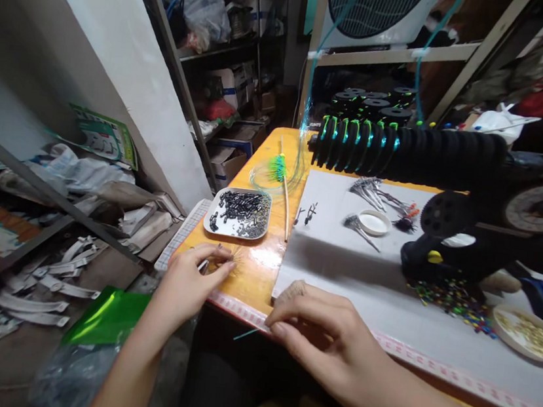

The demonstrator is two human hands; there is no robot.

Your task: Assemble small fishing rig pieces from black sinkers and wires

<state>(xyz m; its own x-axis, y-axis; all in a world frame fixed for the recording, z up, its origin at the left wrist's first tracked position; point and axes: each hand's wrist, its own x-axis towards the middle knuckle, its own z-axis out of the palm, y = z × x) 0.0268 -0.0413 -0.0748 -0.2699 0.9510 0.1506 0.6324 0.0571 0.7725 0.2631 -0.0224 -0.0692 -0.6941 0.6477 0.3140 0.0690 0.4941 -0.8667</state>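
Note:
My right hand (320,331) is at the table's front edge, thumb and fingertips pinched on a thin teal line (246,334) whose end sticks out to the left. At the table's left corner, my left hand (193,280) has bent fingers, with a gap between thumb and forefinger. Beside its fingertips lies a loose bunch of thin golden wires (238,267). A white tray (210,226) holding small black tube-like pieces (236,204) and small grey bits sits just beyond the left hand.
A black ridged roller (451,149) wound with teal line overhangs the white board (344,258). Nearby are a thin stick (285,208), a small white dish (375,223), coloured beads (457,302) and a dish of golden bits (500,317). Spools (375,103) and a fan (379,12) stand behind.

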